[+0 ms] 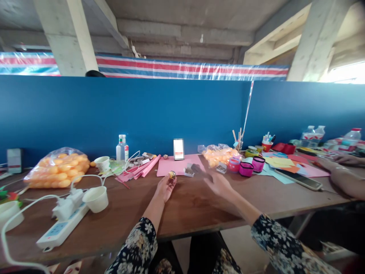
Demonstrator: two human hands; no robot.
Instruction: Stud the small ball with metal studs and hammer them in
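Observation:
My left hand (165, 187) is closed on a small shiny gold-coloured ball (172, 175), held just in front of the pink sheet (168, 165). Over the table to the right, my right hand (220, 185) is smeared by motion, so its fingers cannot be made out. Between the two hands, a small clear box (188, 171) with dark contents lies at the sheet's front edge. A similar clear box (221, 168) sits just beyond my right hand, beside a plastic bag of orange balls (218, 155). At the back of the sheet stands a white upright panel (178, 149).
On the left are a power strip (61, 228) with cables, a white cup (96, 198) and a larger bag of orange balls (59, 167). Tape rolls (246, 168), coloured paper (281, 163) and a phone (299, 179) lie right. Another person's arm (343, 180) rests at far right.

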